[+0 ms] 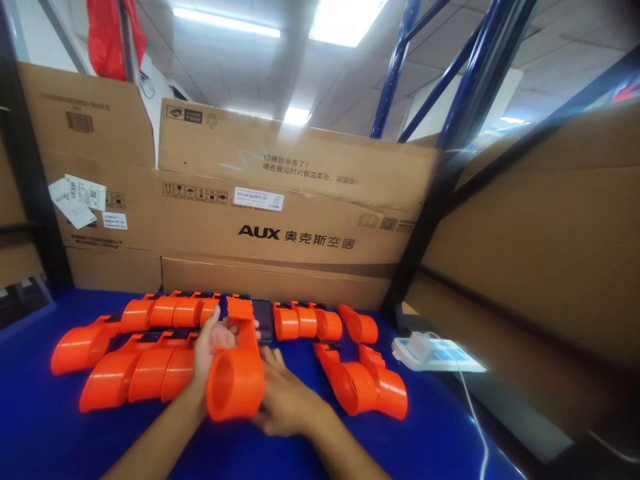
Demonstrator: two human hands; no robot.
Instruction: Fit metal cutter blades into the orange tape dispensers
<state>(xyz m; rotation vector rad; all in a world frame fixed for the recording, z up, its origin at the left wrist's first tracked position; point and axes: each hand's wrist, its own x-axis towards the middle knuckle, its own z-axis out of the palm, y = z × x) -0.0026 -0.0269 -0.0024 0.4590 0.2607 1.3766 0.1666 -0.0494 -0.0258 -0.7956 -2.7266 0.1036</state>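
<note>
Both hands, left (213, 350) and right (283, 400), fingers curled, grip one orange housing (235, 380) (round mouth facing the camera)

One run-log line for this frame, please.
left hand and right hand: both gripping orange plastic tube-ended part | surface: blue table | nearby: more orange parts

- A warehouse or factory workbench, indoors.
- Large shipping cartons (280, 220) with printed labels stand behind a blue work surface (45, 427).
- Blue steel racking posts (395, 67) rise to a ceiling with fluorescent light panels (345, 20).
- Rows of identical orange plastic parts (150, 367) lie on the surface.
</note>
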